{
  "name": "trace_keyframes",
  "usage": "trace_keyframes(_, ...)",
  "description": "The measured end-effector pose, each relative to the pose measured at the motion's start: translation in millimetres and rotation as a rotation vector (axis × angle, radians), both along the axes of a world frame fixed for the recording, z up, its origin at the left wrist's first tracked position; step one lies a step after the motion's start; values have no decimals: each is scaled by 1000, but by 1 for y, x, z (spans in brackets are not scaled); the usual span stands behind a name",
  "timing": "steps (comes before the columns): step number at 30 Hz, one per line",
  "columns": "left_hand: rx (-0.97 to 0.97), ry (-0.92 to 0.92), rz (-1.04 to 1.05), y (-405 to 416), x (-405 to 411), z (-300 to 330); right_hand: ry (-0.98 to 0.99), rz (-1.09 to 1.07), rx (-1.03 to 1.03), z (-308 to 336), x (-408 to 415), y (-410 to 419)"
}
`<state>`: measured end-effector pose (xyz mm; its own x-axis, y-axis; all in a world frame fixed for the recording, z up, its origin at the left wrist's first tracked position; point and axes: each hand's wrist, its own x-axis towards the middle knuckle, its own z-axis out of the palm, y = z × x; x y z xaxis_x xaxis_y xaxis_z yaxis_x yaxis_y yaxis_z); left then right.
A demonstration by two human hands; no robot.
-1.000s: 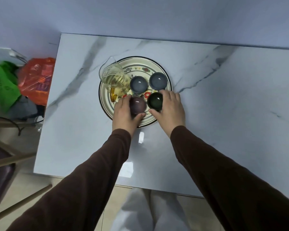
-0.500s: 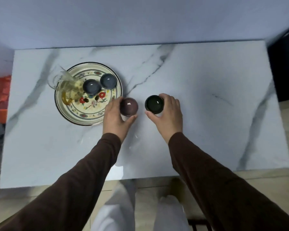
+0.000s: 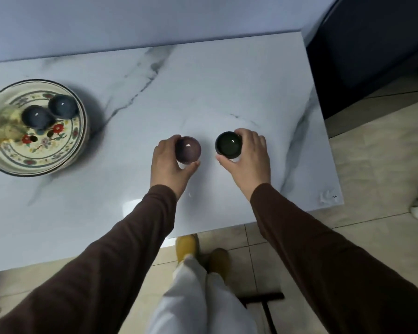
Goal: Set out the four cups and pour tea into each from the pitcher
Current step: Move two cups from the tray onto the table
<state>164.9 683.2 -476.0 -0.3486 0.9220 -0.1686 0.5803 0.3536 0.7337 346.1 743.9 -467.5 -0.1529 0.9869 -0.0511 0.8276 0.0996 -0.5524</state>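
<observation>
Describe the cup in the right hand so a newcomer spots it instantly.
On the marble table, away from the plate, two cups sit side by side in the hands. The right hand holds the dark green cup; its neighbour is purple.

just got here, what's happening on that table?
A person is setting out tea cups. The left hand grips a purple cup and the right hand grips a dark green cup, side by side on the marble table, off the plate. Two blue cups sit on the flowered plate at the left beside the glass pitcher of tea. The purple and green cups look empty.
</observation>
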Motion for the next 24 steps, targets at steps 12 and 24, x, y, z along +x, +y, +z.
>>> trace_keyframes(12,-53,55,-42,68,44,-33,44,-17,-8,-39,58,70)
trace_keyframes(24,-149,158,-32,143,84,-66,54,96,-63,-90,103,166)
